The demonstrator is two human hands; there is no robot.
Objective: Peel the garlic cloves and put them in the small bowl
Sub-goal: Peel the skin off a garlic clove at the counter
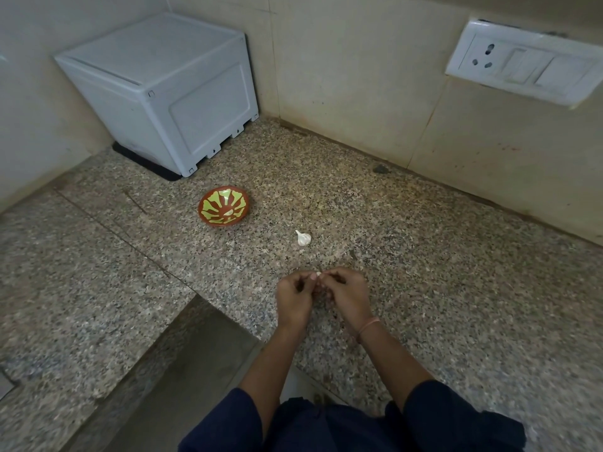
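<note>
A small white garlic clove [318, 274] is pinched between the fingertips of both hands, just above the granite counter. My left hand [295, 296] and my right hand [347, 293] meet at the clove, fingers curled. A garlic bulb [303, 238] with its stalk lies on the counter a little beyond my hands. The small bowl [224, 206], brown with a green leaf pattern, stands further off to the left; a pale piece lies inside it.
A white plastic box [169, 89] sits in the back left corner on a black mat. A wall socket plate [522, 63] is at the upper right. The counter [456, 272] steps down at its front left edge.
</note>
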